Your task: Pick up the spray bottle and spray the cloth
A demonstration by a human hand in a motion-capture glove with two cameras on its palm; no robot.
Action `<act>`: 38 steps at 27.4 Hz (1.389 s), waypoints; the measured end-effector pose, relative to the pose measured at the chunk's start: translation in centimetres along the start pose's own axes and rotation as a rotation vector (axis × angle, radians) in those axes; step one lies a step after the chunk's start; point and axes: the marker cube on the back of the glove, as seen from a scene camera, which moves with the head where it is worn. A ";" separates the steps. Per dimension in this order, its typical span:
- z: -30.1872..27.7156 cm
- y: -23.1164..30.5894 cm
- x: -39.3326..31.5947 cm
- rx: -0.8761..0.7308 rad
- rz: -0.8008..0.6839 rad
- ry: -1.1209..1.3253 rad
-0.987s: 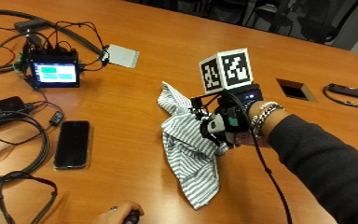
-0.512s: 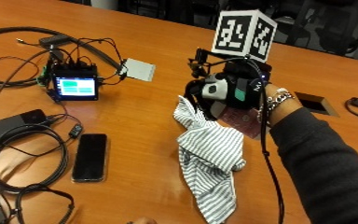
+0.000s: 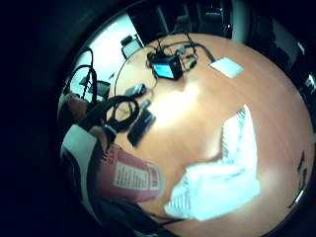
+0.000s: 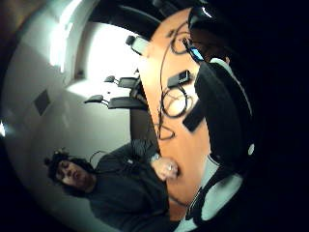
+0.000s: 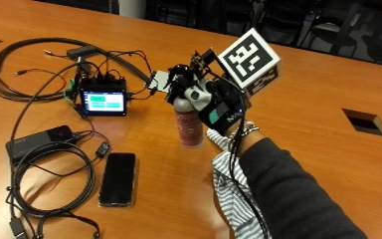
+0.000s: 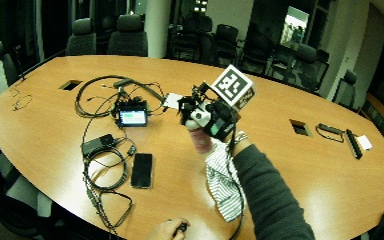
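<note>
Your grip (image 5: pixel 207 102) is wrapped round the spray bottle (image 5: pixel 189 124), lifted clear of the tabletop (image 5: pixel 310 89); the cloth (image 5: pixel 234 194) lies below your forearm; tip the nozzle toward it before squeezing.

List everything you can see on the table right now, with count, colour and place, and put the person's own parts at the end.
Spray bottle: one, pink-red with a white top, held up off the table above the cloth's upper end.
Cloth: one, white with grey stripes, crumpled on the table under the forearm.
Phone: one, black, flat on the table, apart from the cloth.
Small screen device: one, black with a lit blue-green display, beyond the phone.
Power brick: one, black, beside the phone among the cables.
Cables: several, black, looped round the power brick and the screen device.
White card: one, flat beside the screen device.
Table: one, orange-brown wood.
Right hand: gloved black, grips the spray bottle near its top.
</note>
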 end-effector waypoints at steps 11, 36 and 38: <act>5.0 0.6 6.4 0.383 0.107 -0.120; 4.2 3.6 9.2 0.497 0.176 -0.111; 4.9 3.8 9.7 0.452 0.199 -0.109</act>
